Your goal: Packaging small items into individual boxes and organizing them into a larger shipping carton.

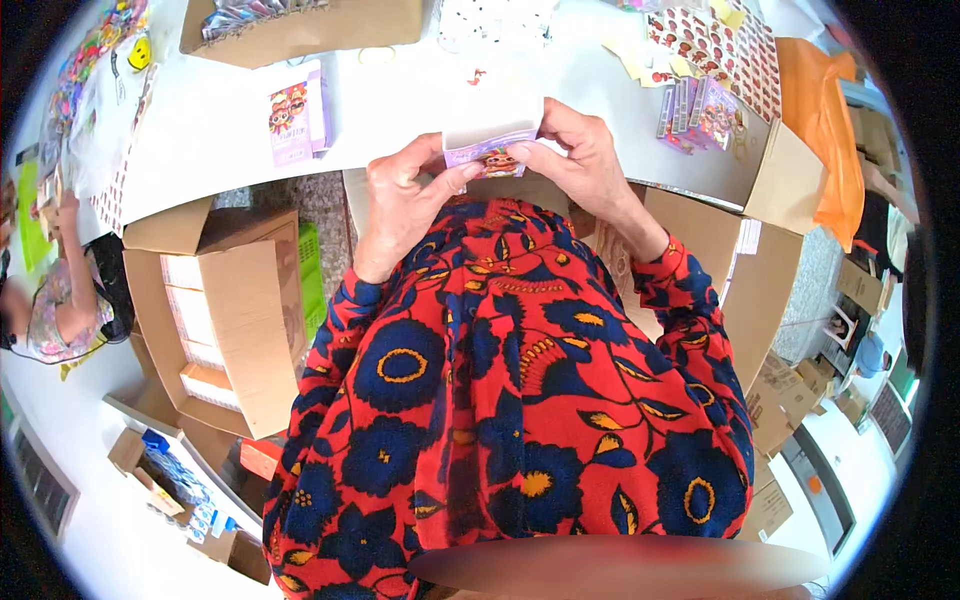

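Observation:
Between both hands, at the near edge of the white table (400,95), is a small purple printed box (500,158) with a white flap or inner face raised at its far side. My left hand (408,190) grips its left end, thumb on the printed face. On the right end, my right hand (585,160) pinches it, its thumb also on the print. The fingers behind the box are partly hidden. A small red sticker-like piece (476,76) lies on the table beyond. To the left stands a purple printed box (292,122); several similar boxes (700,115) sit to the right.
A cardboard box of wrapped packets (320,40) stands at the back. Sticker sheets (715,45) lie back right, beside an orange bag (815,130). Open cartons flank me, left (250,320) and right (690,240). Another person (75,290) is at far left.

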The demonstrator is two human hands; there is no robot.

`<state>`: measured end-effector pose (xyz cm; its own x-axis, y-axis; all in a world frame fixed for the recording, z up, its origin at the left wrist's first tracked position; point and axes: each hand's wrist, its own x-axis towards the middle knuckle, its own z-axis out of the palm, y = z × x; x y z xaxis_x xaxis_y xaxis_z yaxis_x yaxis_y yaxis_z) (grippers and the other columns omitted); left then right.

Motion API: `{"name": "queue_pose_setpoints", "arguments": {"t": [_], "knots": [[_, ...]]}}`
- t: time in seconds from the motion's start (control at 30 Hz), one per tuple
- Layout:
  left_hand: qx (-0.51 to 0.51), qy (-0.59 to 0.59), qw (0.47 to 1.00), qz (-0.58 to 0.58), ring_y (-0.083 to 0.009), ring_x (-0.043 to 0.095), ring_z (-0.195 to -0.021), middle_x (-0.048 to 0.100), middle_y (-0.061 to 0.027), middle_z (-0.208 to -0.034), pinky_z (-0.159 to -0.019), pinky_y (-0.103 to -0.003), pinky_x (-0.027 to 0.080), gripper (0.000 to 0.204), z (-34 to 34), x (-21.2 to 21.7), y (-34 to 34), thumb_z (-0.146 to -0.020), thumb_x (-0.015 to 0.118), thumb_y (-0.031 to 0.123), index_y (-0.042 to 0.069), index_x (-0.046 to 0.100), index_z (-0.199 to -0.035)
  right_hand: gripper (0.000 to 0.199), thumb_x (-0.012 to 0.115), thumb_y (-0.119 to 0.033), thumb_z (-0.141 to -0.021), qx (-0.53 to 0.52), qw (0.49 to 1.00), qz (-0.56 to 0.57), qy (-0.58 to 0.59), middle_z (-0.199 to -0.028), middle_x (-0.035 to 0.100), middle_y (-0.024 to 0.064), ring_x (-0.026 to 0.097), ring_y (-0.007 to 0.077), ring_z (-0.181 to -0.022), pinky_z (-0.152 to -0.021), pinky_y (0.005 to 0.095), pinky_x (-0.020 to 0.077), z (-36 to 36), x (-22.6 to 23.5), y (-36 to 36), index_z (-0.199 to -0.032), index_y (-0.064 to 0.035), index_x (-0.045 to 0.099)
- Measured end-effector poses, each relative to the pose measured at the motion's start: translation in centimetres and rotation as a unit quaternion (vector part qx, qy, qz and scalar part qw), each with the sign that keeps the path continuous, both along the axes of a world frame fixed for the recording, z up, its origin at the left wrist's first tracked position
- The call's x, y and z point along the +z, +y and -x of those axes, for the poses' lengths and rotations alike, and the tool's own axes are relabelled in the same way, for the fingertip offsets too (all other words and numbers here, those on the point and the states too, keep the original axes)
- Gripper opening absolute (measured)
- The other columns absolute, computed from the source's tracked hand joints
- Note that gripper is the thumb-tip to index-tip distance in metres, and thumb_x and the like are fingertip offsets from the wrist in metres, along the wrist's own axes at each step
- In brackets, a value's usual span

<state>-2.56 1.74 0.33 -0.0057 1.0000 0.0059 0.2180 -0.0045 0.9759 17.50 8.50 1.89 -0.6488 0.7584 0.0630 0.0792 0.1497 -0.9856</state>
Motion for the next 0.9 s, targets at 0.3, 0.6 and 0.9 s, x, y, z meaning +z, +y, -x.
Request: {"name": "queue_pose_setpoints", "arguments": {"t": [0.3,0.6,0.9], "knots": [[0.006,-0.112,0.992,0.052,-0.0097,0.062,-0.077,0.067,-0.0071,-0.084,-0.07,-0.026,0.053,0.021,0.2,-1.3,-1.0,-0.082,0.066,0.005,-0.002,0.06,-0.101,0.026,0.063,-0.015,-0.086,-0.01,0.999,-0.024,-0.04,-0.086,0.065,0.0051,0.06,0.0086,-0.081,-0.072,0.0251,0.0483,0.3,-1.3,-0.4,-0.106,0.0005,0.059],[0.018,-0.188,0.982,0.026,-0.0077,0.059,-0.081,0.065,-0.0039,-0.089,-0.071,-0.023,0.05,0.021,0.2,-1.4,-0.7,-0.083,0.064,0.001,-0.002,0.058,-0.103,0.03,0.066,-0.016,-0.082,0.026,0.998,-0.058,-0.029,-0.087,0.067,0.0106,0.063,0.0175,-0.078,-0.073,0.0296,0.0496,1.3,-0.4,0.9,-0.106,-0.0001,0.06],[0.118,-0.179,0.977,0.004,-0.0083,0.058,-0.087,0.063,-0.0047,-0.097,-0.079,-0.023,0.047,0.028,3.4,-3.3,-1.3,-0.084,0.063,-0.001,-0.003,0.054,-0.11,0.022,0.061,-0.009,-0.084,-0.031,0.987,-0.054,-0.149,-0.095,0.067,0.004,0.061,0.0106,-0.082,-0.076,0.0259,0.0484,0.4,-1.0,7.6,-0.105,-0.0029,0.063]]}}
